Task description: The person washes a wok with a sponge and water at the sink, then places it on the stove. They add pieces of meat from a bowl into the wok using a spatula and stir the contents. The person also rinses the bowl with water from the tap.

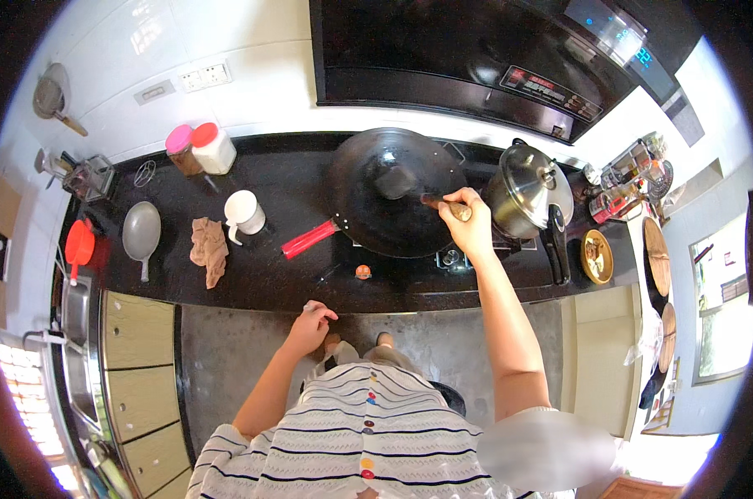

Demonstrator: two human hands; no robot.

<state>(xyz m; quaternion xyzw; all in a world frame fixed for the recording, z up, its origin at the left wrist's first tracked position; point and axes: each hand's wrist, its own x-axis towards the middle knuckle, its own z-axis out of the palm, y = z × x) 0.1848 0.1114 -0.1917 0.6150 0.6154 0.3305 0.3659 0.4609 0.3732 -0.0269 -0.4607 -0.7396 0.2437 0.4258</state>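
A wok turner [396, 183] lies with its dark, flat blade inside the large black wok [360, 216]. My right hand [470, 223] is wrapped round its wooden handle, above the wok's right side. The wok's red handle [308, 239] points to the lower left, and no hand is on it. I see oil-like shine on the wok's dark inner surface, but no food that I can make out. At the counter's front edge, my left hand [310, 324] hangs low with loosely bent fingers and the thumb apart. Nothing shows in it.
Right of the wok stand a pressure cooker [522, 200] and a yellow bowl [597, 258] holding pale pieces. To the left are a white mug [245, 213], a brown cloth [209, 252], a grey pan [142, 231] and two lidded jars [214, 150]. A range hood [443, 58] overhangs the back.
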